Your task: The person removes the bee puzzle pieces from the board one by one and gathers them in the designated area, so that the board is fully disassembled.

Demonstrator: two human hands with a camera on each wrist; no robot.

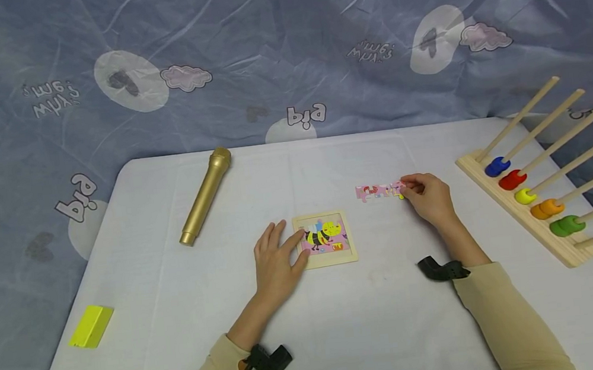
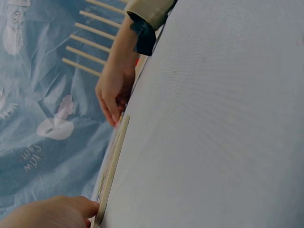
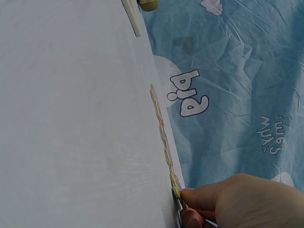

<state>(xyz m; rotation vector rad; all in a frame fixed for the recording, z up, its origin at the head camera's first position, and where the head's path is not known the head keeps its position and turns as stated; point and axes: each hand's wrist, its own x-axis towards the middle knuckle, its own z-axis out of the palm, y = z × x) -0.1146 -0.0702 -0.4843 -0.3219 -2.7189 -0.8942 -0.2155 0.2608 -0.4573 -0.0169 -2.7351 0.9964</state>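
A square wooden bee puzzle lies flat mid-table, its picture showing a yellow-and-black bee on pink. My left hand rests at its left side, fingers spread, with the index finger and thumb reaching over the frame's edge. In the left wrist view the thumb touches the wooden frame. Up and to the right lies a row of pink jigsaw pieces. At the row's right end my right hand pinches a puzzle piece between thumb and fingers; those fingers partly cover it.
A gold microphone lies at the back left. Near the left edge is a yellow block. A wooden bead rack with tall pegs and coloured beads stands on the right. Behind the table hangs a blue-grey printed cloth.
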